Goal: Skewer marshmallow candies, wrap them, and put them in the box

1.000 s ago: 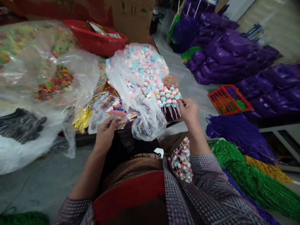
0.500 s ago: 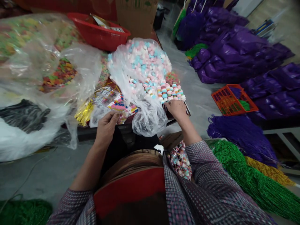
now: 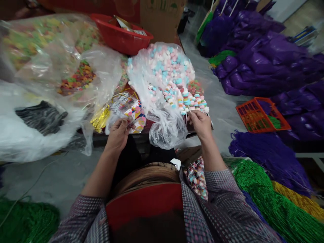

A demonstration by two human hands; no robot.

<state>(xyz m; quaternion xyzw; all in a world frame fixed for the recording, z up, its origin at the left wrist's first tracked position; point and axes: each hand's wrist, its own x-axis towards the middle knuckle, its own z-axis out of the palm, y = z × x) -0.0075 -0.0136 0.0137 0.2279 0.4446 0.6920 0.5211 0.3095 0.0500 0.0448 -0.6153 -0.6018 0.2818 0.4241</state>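
Shifted slightly from the marshmallow bag (image 3: 164, 69) since the earlier frame, the right hand (image 3: 201, 124), on its right, apparently pinches a marshmallow skewer (image 3: 186, 97) low, likely avoiding squashing it, while leftward the left hand's (image 3: 118, 132) closed fingertips hold a clear wrapper (image 3: 131, 121).

Head camera: it sits on my head, facing forward and steeply down.
Checked sleeves (image 3: 220, 189): nearest to the lens, along the lower part.
Middle of view: my left hand (image 3: 118, 131) and my right hand (image 3: 201, 124), a little farther.
Red basin (image 3: 124, 37): farther away, near the upper edge.
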